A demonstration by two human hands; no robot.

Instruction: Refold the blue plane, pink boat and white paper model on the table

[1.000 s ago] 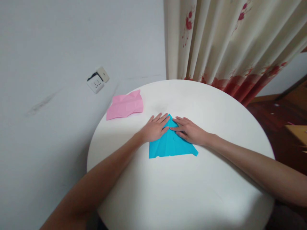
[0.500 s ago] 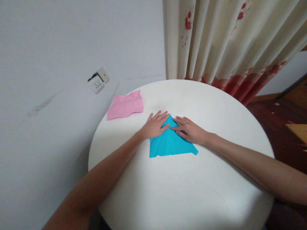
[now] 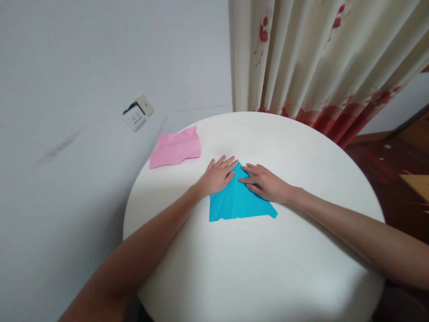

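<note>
Here, both hands lie flat on the blue paper, which rests near the middle of the round white table, folded to a triangle-like shape. Its point aims toward 12 o'clock, away from the person, and its long straight base runs from 9 to 3 o'clock on the near side.

The left hand presses, fingers spread and extended, on the sloping edge at the paper's 10 o'clock side, partly on the paper and partly on the table. The right hand lies palm down on the 2 o'clock slope, its fingertips reaching toward the tip. Neither hand pinches or lifts anything; both are opened out and pressing down. The fingertips of the two hands come close together just beside the tip, so the fold line between them runs along the 12-to-6 axis, and both hands sit about equally near it. The base of the paper lies free toward 6 o'clock from the hands.

A pink paper, creased and loosely folded, lies at 10 o'clock from the blue one, well apart, near the table's edge. There are no containers in view. Beyond the table hang a flowered curtain at 1 o'clock and a wall socket at 10 o'clock.
</note>
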